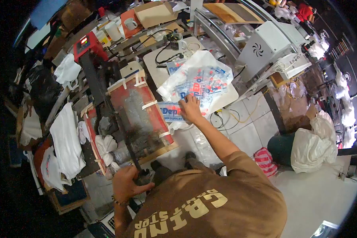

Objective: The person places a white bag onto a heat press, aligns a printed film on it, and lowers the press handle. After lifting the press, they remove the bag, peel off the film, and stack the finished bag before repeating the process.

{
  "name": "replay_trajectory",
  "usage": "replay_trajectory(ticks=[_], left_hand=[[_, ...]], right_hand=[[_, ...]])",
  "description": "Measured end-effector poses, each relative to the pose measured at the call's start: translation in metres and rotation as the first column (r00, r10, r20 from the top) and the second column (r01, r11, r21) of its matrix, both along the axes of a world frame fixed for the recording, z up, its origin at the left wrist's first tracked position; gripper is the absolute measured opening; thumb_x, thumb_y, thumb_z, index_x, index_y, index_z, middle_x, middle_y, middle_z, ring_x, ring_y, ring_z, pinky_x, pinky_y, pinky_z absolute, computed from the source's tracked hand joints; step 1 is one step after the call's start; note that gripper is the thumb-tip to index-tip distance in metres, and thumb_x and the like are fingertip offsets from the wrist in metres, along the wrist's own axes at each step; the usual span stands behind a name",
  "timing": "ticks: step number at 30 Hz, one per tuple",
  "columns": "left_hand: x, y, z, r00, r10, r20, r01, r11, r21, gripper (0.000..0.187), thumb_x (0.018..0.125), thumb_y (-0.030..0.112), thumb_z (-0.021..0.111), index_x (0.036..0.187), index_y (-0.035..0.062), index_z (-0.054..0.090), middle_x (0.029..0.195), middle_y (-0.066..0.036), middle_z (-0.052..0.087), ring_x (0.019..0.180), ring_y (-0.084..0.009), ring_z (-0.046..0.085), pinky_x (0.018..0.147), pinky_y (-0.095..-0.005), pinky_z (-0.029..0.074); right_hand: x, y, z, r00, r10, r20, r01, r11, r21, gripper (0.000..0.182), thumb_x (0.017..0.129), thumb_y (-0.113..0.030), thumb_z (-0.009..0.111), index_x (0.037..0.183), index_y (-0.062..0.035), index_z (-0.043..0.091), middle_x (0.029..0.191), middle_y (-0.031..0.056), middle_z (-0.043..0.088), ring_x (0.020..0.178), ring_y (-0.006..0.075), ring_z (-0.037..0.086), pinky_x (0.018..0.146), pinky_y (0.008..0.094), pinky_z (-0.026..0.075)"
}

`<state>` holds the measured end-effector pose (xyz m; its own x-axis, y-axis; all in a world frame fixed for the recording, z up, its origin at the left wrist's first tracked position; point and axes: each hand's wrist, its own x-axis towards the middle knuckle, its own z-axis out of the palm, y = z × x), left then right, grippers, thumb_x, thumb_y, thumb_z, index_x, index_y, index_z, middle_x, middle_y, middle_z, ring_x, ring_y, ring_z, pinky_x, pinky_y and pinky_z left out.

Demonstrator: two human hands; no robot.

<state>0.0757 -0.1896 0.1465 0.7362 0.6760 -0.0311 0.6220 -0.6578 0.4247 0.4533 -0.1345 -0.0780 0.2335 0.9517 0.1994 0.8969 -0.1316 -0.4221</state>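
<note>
My left hand (127,183) is at the near end of a long black lever (125,139), its fingers curled about the lever's handle and the thumb stretched out to the right. The lever belongs to a heat press with a red control box (90,45). Below the lever lies a red-edged press bed (141,113) with a grey, worn middle and strips of tape. Stretched forward, my right hand (191,109) has its bent fingers on a printed plastic sheet (172,113) with blue and red lettering. More printed sheets (210,79) overlap on a white round-cornered board beyond it.
A white machine with a fan vent (258,49) stands at the right. White mugs (113,31) and an open cardboard box (156,14) sit at the back. White bags (65,142) hang at the left. Cables (230,119) trail over the tiled floor; a stuffed white sack (311,148) is at right.
</note>
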Motion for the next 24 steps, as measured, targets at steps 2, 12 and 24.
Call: replay_trajectory(ticks=[2,12,24], left_hand=[[-0.001,-0.001,-0.002,1.000,0.019,-0.005,-0.019,1.000,-0.019,0.063,0.058,0.055,0.088,0.068,0.0076,0.047,0.063,-0.005,0.047,0.059,-0.0268,0.050,0.054,-0.0399,0.039],[0.006,0.002,0.008,0.998,0.054,-0.043,-0.058,0.994,-0.093,0.062,0.055,0.055,0.089,0.069,0.0076,0.051,0.065,-0.006,0.047,0.061,-0.0278,0.050,0.056,-0.0403,0.039],[0.146,0.075,0.079,0.974,0.043,0.221,-0.040,0.999,-0.019,0.033,0.070,0.015,0.084,0.085,0.0015,0.057,0.078,-0.011,0.050,0.070,-0.0304,0.052,0.067,-0.0378,0.044]], right_hand=[[0.006,0.005,-0.005,1.000,-0.018,-0.005,0.018,0.999,0.048,0.043,0.072,-0.024,0.081,0.109,-0.0135,0.064,0.120,0.0149,0.055,0.116,0.0349,0.048,0.094,0.0508,0.036],[0.060,0.040,0.026,0.957,0.276,-0.092,-0.286,0.950,-0.129,0.028,0.073,-0.012,0.071,0.100,-0.0161,0.067,0.093,0.0099,0.070,0.097,0.0324,0.064,0.085,0.0499,0.039],[0.032,-0.015,0.001,0.972,0.149,-0.182,-0.110,0.972,0.209,0.011,0.083,-0.011,0.065,0.093,-0.0070,0.067,0.090,0.0126,0.067,0.089,0.0337,0.062,0.080,0.0460,0.045]])
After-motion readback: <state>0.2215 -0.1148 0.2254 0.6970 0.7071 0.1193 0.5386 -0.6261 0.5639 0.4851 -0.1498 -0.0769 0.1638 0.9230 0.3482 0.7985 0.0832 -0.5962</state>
